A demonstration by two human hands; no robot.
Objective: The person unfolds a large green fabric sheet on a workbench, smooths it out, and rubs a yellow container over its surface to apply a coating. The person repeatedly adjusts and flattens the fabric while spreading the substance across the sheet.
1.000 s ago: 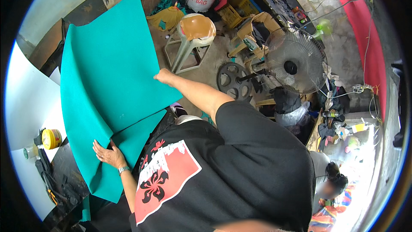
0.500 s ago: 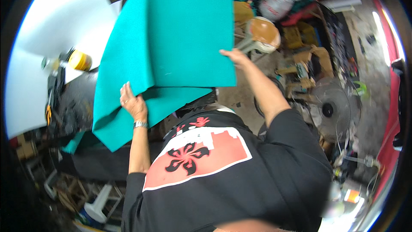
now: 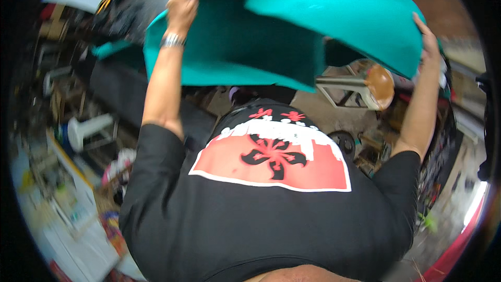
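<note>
You're in a cluttered workshop: a round wooden-topped metal stool (image 3: 371, 84) on a bare concrete floor (image 3: 318, 105), a white plastic stool (image 3: 86, 128), heaps of scraps and tools around.

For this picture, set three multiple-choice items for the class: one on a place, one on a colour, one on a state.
1. Where is the round-topped stool?
A. below the sheet's right part
B. on the person's shoulder
C. in the left hand

2. What colour is the big sheet?
A. yellow
B. teal green
C. white

3. How is the sheet held?
A. flat on the floor
B. rolled tight
C. raised, gripped by the left hand and right hand

Answers: A, it shows under the sheet's edge; B, its surface is teal; C, both hands grip its edges.
</note>
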